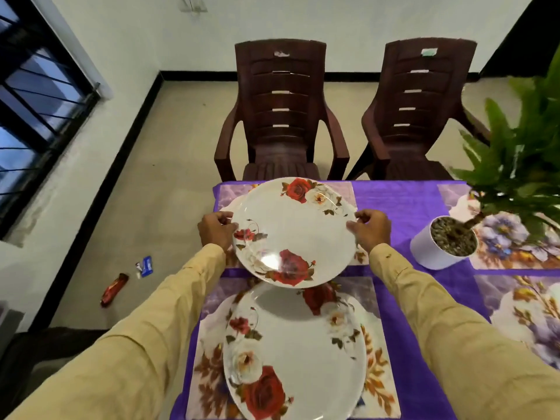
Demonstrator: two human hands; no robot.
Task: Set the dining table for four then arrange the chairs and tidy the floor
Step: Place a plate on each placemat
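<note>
Head view shows the plate-laying step under way: a rose-patterned plate is held in the middle of the frame, tilted toward the camera, above the far placemat on the purple tablecloth. The left hand grips its left rim with curled fingers; the right hand pinches the right rim, thumb on top. A matching plate already lies on the near placemat at lower centre.

The next move, I judge, is to level the held plate and lower it squarely onto the far placemat, in front of the left brown plastic chair. Two floral placemats at the right edge, beside the potted plant, look unset.

A red wrapper and a blue wrapper lie on the floor at lower left; their print is too small to read. Torn stickers on the chair backs show no legible writing
</note>
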